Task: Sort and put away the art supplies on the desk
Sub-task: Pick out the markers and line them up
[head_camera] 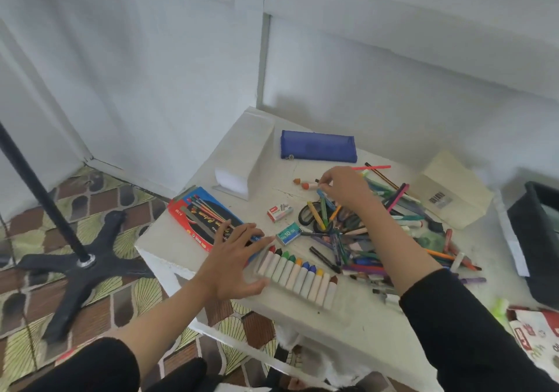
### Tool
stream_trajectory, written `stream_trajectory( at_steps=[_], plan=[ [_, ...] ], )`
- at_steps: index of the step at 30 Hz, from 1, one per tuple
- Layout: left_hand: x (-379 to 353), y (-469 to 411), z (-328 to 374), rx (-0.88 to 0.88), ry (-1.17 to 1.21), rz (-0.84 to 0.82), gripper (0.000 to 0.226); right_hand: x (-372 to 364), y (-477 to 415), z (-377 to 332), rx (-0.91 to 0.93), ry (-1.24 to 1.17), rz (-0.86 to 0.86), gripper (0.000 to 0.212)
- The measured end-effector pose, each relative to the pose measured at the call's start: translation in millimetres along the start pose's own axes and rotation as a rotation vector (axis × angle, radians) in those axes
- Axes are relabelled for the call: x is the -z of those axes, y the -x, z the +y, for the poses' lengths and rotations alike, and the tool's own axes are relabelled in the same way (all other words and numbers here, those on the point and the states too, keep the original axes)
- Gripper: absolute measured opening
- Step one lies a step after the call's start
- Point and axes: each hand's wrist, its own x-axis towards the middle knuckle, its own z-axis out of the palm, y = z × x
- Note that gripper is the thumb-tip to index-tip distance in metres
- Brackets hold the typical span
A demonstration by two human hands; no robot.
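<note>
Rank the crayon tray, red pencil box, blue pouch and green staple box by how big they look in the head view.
1. Crayon tray and red pencil box: about alike; the left hand hides part of the box.
2. Blue pouch, though it lies farther away.
3. Green staple box.

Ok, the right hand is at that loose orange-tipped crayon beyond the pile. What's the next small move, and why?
Probably carry the loose crayon over to the row of crayons. The right hand has its fingertips at the crayon's end, though a firm grip is unclear. The left hand lies open beside that row, likely steadying it.
</note>
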Motion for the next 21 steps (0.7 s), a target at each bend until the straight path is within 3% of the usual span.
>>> stream_trajectory(
  at_steps=[9,14,18,21],
  plan=[
    [0.8,0.6,1.1,0.028,0.008,-0.025,0.075,-42.7,-59.0,-19.5,0.037,0.328,-0.021,0.034],
    [2.1,0.5,1.9,0.024,0.025,-0.014,0.074,-55.8,-60.0,-23.5,0.110,0.475,0.045,0.026],
    [1.3,1.0,1.5,0.020,0.029,-0.017,0.074,-55.6,-58.0,-18.5,0.143,0.448,0.225,0.024],
    [1.1,1.0,1.0,0.012,0.029,-0.010,0.074,-52.8,-53.3,-13.3,0.152,0.156,0.400,0.024]
  ],
)
